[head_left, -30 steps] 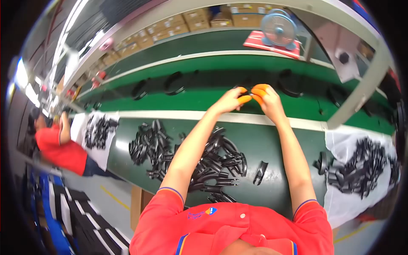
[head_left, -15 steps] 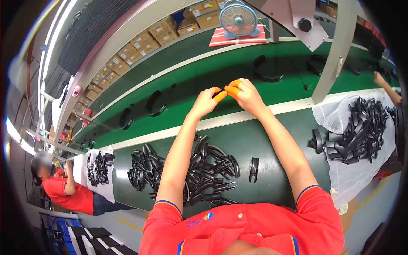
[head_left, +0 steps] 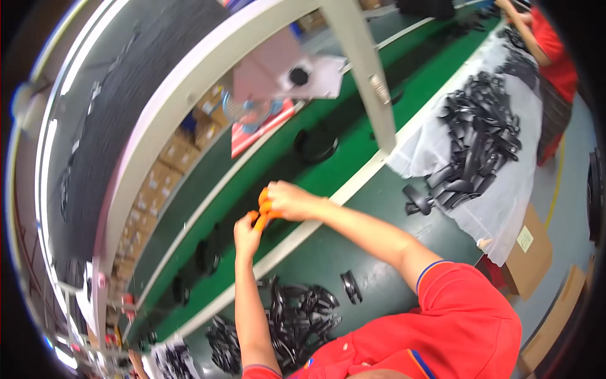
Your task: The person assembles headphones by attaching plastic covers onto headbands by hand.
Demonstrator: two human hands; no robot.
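Where the fingers meet: left hand [head_left: 247,235] and right hand [head_left: 285,201] close together, orange-covered fingertips [head_left: 264,196] bunched; whether they pinch a part cannot be told.
Beneath: green flat belt [head_left: 309,180], black curved band [head_left: 325,155] lying on it.
Tabletop [head_left: 379,192]: dark green; heap of glossy black curved parts [head_left: 297,312], single black part [head_left: 351,287] beside it.
White sheet [head_left: 410,151]: second black heap [head_left: 476,136].

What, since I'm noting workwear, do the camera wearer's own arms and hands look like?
Short red sleeves, edged in blue, cover the upper arms; the forearms are bare. The left hand and right hand both wear orange covers on some fingers, not full gloves.
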